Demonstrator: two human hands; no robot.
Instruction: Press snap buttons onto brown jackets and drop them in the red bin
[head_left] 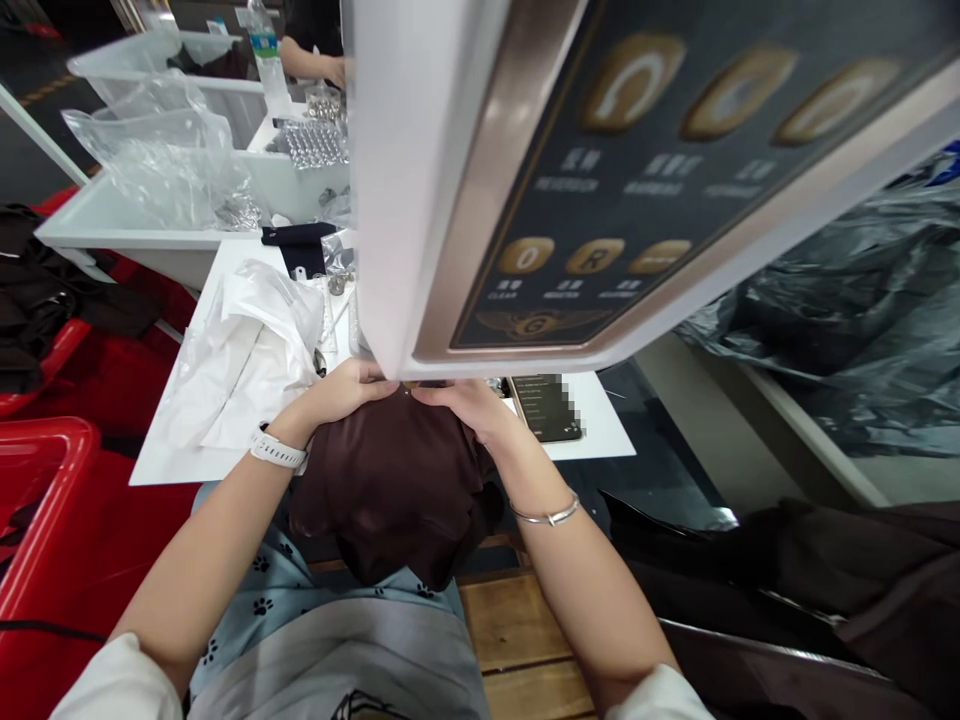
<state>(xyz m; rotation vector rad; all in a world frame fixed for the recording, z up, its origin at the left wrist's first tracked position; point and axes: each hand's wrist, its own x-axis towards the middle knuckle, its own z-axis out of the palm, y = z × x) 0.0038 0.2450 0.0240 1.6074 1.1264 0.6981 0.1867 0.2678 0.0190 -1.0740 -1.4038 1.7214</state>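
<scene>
A dark brown piece of fabric [390, 480] drapes over the front edge of the white table [165, 450] and hangs above my lap. My left hand [349, 390] grips its upper edge on the left, thumb lying along the cloth. From the other side, my right hand [465, 402] pinches the same edge, its thumb pointing inward close to the left one. The fingertips of both hands are partly hidden under the white machine head [390, 200], whose dark button panel [585, 200] fills the upper right. A small shiny spot shows on the fabric between my thumbs.
A phone [551, 408] lies right of my right hand. Crumpled white plastic [247, 360] covers the table's left. Behind stand a pale bin [150, 240] with clear bags and a water bottle [262, 45]. Red bins [52, 440] flank my left; another person's arm [311, 65] shows at the back.
</scene>
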